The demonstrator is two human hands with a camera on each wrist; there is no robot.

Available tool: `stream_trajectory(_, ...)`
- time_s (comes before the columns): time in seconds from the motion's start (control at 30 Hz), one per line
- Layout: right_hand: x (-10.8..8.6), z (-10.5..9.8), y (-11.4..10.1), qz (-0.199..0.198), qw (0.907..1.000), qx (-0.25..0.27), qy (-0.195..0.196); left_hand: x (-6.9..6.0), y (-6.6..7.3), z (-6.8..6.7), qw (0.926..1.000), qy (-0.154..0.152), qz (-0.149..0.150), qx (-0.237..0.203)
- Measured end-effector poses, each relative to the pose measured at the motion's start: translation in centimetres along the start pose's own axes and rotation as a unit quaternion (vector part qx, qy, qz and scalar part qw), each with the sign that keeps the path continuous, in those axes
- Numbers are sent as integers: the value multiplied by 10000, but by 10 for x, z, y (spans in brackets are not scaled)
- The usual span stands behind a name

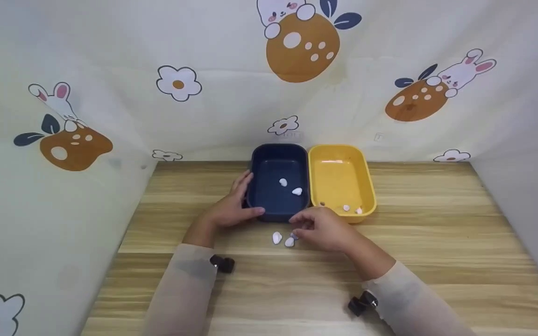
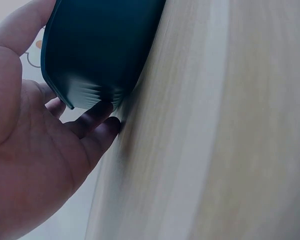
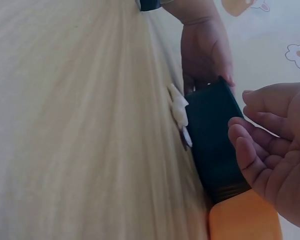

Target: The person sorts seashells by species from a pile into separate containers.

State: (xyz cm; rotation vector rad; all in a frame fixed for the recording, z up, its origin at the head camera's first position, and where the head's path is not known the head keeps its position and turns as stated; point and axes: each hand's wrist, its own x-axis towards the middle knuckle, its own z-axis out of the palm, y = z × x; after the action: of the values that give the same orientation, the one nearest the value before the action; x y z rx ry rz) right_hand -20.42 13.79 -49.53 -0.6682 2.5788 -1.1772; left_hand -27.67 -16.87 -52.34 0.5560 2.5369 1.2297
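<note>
The left hand (image 1: pixel 229 208) grips the dark blue box (image 1: pixel 278 218) at its left side, thumb over the front rim. In the left wrist view, fingers of the left hand (image 2: pixel 45 135) touch the outer wall of the blue box (image 2: pixel 100 50). The right hand (image 1: pixel 327 228), fingers loosely bent, is by the box's front right corner, with nothing visible in it. Beneath its fingers lie a white stone (image 1: pixel 289 241) and a bluish one (image 1: pixel 294 236); another white stone (image 1: pixel 277 238) lies to their left. In the right wrist view, the right hand (image 3: pixel 277 145) is beside the blue rim.
Two white stones (image 1: pixel 283 182) lie inside the blue box. A yellow box (image 1: pixel 372 196) stands against its right side, with small stones (image 1: pixel 346 208) near its front. Both boxes are at the back of the wooden table (image 1: pixel 418 233), before a patterned cloth (image 1: pixel 222 126).
</note>
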Motion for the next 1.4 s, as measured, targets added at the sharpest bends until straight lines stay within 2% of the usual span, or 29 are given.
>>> stream_trajectory(0.2,1,5,11,85,9980,-463,-419,0,0,-1,10000,10,20,9)
stream_trajectory(0.33,1,10,16,-261,9937,-994,-438,-1,1,-1,10000,22,7,18)
stream_trajectory(0.43,1,12,18,-477,9906,-1208,-427,-1,0,0,10000,22,34,-20)
stream_trajectory(0.67,1,14,21,-610,9888,-1304,-404,-1,0,1,10000,39,37,-79)
stream_trajectory(1.17,4,15,20,-507,9890,-1310,-457,-1,0,-1,9999,19,78,70)
stream_trajectory(1.4,2,11,16,-274,9909,-1270,-357,-1,0,0,9999,14,88,95)
